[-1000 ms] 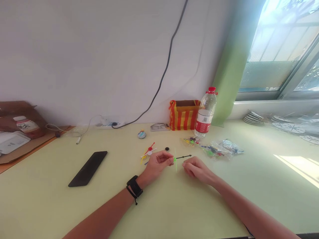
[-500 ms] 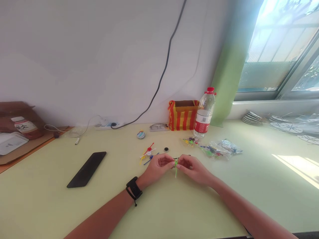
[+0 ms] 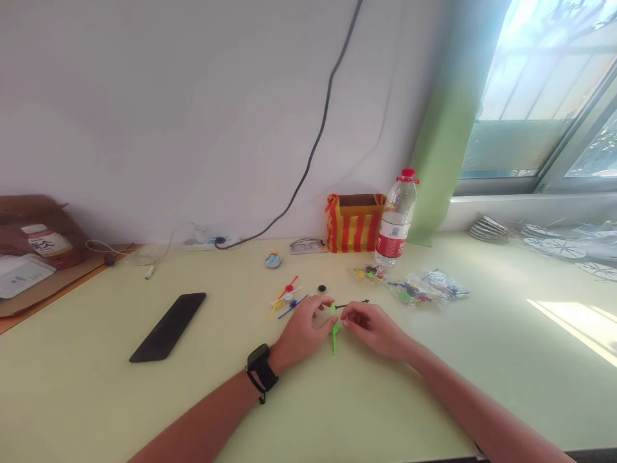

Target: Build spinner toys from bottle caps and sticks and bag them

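Note:
A light green plastic arrow spinner (image 3: 334, 341) with a small round hub stands out between my two hands. My left hand (image 3: 303, 329), with a black watch (image 3: 261, 368) on its wrist, has its thumb and forefinger at the spinner's upper part. My right hand (image 3: 371, 326) is just to the right of it, fingers curled and thumb close to the forefinger; whether something small is pinched there I cannot make out. Behind the hands lies a black arrow (image 3: 354, 304). Beyond my left hand are a red arrow (image 3: 289, 288), a blue arrow (image 3: 293, 307), and white and yellow ones.
A small black disc (image 3: 322, 289) lies behind the hands. Clear bags of coloured parts (image 3: 414, 289) are at the right, before a large bottle (image 3: 396, 222) and a striped box (image 3: 355, 225). A black phone-like slab (image 3: 168, 328) lies left. A round tin (image 3: 272, 260) stands farther back.
My hands have parted slightly. The green spinner has shifted a little left and toward me with my left hand, showing more of its length. More of the black arrow shows.

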Demonstrator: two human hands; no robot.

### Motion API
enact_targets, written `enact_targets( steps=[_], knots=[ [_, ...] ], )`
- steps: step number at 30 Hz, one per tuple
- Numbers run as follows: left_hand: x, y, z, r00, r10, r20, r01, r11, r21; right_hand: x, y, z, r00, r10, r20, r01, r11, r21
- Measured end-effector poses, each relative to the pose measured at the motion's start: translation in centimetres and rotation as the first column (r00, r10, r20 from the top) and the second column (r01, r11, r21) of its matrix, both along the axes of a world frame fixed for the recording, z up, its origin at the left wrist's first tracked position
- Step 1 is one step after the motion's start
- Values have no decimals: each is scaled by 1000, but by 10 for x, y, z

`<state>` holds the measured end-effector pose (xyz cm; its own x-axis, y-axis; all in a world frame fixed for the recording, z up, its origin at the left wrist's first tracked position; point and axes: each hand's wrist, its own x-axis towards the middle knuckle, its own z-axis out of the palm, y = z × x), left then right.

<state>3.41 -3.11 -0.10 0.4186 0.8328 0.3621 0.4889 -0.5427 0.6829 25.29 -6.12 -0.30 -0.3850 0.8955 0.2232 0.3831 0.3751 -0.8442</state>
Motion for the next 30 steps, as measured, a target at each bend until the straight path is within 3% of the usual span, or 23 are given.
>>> enact_targets(
  steps=[4, 9, 12, 21, 26, 30],
  knots=[
    [-4, 6, -1, 999, 43, -11, -41, 990, 138, 6, 4, -6, 984, -143, 104, 127, 982, 140],
    [-2, -2, 8, 998, -20, -52, 27, 988, 150, 19, 12, -13, 933, -278, 227, 209, 935, 287],
    [-1, -4, 9, 996, -30, -89, 42, 990, 138, 24, 15, -16, 914, -294, 280, 208, 931, 299],
    [-16, 20, 5, 994, 98, -39, -88, 975, 204, 26, 17, -18, 905, -288, 312, 198, 936, 290],
    [-6, 4, 9, 996, -93, -5, 93, 990, 102, 26, 17, -15, 916, -270, 298, 190, 944, 270],
    [3, -12, 11, 960, -279, -33, 278, 960, -25, 23, 16, -15, 922, -258, 289, 172, 941, 292]
  ],
)
